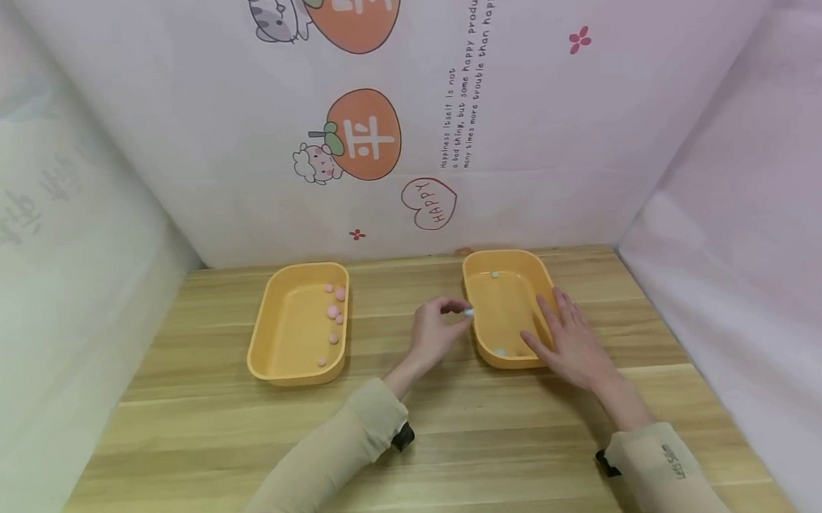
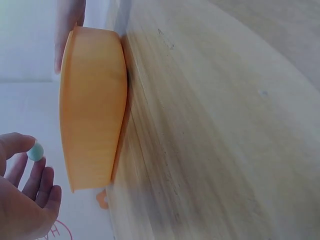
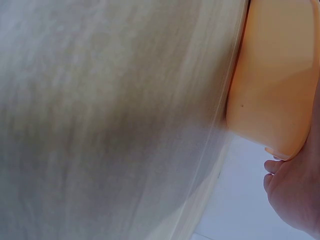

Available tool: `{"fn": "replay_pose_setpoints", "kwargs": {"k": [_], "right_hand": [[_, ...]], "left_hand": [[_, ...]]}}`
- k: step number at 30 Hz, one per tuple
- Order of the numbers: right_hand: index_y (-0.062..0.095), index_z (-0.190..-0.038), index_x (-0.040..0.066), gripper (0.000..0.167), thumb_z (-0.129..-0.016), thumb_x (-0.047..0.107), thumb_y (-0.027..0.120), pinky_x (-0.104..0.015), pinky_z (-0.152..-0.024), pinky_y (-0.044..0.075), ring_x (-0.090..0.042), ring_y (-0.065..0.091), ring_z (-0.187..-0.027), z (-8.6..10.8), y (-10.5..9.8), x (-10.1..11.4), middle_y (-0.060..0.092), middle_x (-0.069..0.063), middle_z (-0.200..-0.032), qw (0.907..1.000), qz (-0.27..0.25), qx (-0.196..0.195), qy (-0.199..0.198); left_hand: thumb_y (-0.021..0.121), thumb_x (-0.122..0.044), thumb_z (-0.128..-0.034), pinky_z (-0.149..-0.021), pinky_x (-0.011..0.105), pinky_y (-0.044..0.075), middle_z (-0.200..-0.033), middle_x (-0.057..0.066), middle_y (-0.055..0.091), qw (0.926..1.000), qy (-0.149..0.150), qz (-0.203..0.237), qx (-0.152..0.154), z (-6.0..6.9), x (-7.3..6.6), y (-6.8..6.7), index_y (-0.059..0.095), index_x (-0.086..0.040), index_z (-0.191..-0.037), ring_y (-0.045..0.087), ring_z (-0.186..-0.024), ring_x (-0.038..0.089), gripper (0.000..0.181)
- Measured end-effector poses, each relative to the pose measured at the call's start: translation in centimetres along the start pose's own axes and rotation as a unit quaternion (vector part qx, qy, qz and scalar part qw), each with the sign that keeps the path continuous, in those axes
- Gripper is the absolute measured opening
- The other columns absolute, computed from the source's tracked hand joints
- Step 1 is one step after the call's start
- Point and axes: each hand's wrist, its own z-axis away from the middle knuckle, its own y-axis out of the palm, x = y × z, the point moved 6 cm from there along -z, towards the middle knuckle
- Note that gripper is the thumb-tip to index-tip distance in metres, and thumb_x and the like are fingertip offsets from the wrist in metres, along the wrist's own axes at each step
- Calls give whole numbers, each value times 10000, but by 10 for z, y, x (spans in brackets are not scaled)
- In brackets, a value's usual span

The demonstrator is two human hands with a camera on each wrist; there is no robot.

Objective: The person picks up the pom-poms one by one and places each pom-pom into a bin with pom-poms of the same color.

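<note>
My left hand [image 1: 436, 334] pinches a small pale green ball [image 2: 35, 151] between thumb and fingertips, at the left rim of the right-hand yellow tray [image 1: 511, 313]. Inside that tray lie two more pale balls, one near the far end [image 1: 495, 275] and one near the front [image 1: 500, 351]. Over the tray's right rim, my right hand [image 1: 576, 353] rests with its fingers spread and nothing held. In the right wrist view, that hand [image 3: 297, 192] shows at the tray's outer wall [image 3: 275, 75], its fingers partly hidden.
A second yellow tray [image 1: 285, 336] stands to the left, with several pink balls [image 1: 333, 312] along its right side. Both trays are on a wooden table [image 1: 418, 460]. A printed white sheet [image 1: 529, 131] rises behind, and white sheets hang at both sides.
</note>
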Motion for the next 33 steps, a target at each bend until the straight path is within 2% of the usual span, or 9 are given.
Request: {"fn": "replay_pose_setpoints", "kwargs": {"k": [11, 19, 23, 29, 33], "right_hand": [[148, -1753, 3, 920, -1128, 598, 467, -699, -1385, 97, -575, 63, -1688, -2, 2, 1, -22, -337, -1820, 10000, 45, 44, 37], [163, -1751, 5, 914, -1127, 595, 475, -708, -1378, 108, -577, 64, -1687, -1, 3, 1, -17, -337, -1819, 10000, 14, 31, 56], [152, -1757, 19, 920, -1125, 607, 470, -697, -1386, 94, -568, 53, -1692, 0, 3, 0, -17, -330, -1824, 9999, -15, 71, 98], [150, -1754, 8, 915, -1130, 597, 466, -680, -1396, 57, -571, 36, -1691, 0, 3, -1, -9, -349, -1817, 9999, -98, 66, 72], [147, -1756, 15, 910, -1130, 593, 466, -681, -1396, 62, -567, 35, -1693, 0, 2, 0, -18, -340, -1820, 9999, -68, 60, 79]], "left_hand": [[784, -50, -987, -1161, 565, 558, -1144, 156, 816, 9999, 155, 7, 15, -14, -7, 9, 798, -24, -1124, 735, -1181, 328, 140], [785, -32, -987, -1109, 574, 587, -1142, 167, 815, 9997, 199, 54, 89, -22, -9, 23, 787, -7, -1126, 741, -1185, 403, 142], [787, -20, -983, -1079, 543, 607, -1135, 170, 813, 9996, 276, 2, 92, -27, -14, 30, 791, -4, -1120, 742, -1179, 421, 138], [784, -43, -991, -1090, 456, 616, -1119, 128, 822, 9983, 501, -274, 121, -36, -25, 36, 796, -29, -1098, 755, -1162, 376, 109], [780, -37, -992, -1097, 489, 611, -1125, 136, 823, 9978, 551, -300, 216, -41, -28, 40, 787, -21, -1093, 757, -1165, 367, 102]]}}
